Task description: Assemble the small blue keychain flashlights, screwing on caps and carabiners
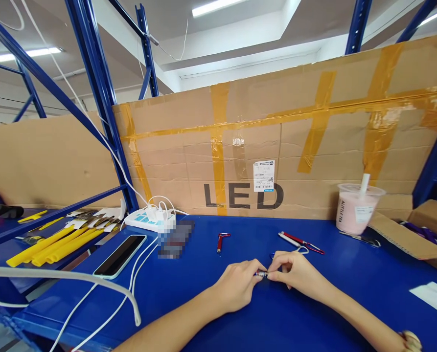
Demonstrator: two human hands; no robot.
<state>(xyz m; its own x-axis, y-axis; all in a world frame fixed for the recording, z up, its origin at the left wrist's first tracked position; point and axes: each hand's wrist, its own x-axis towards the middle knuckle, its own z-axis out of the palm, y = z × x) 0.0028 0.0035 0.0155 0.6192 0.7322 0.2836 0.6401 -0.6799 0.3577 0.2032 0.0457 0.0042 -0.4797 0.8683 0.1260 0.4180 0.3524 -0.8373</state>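
Observation:
Over the blue tabletop (218,327), my left hand (238,286) and my right hand (295,271) meet fingertip to fingertip. Both pinch a small blue-and-silver cylinder (261,274), each from its own end; most of it is hidden by my fingers. Just beyond my right hand lie a white pen-like stick (289,239) and a red one (306,242), with a thin loop beside them. A short red cylinder with a strap (220,243) rests on the table beyond my left hand.
On the left are a phone (120,256), white cables and a power strip (150,219). A pink drink cup (357,210) and an open cardboard box (405,234) stand on the right. Yellow tubes (62,244) lie far left. A cardboard wall (181,166) closes the back.

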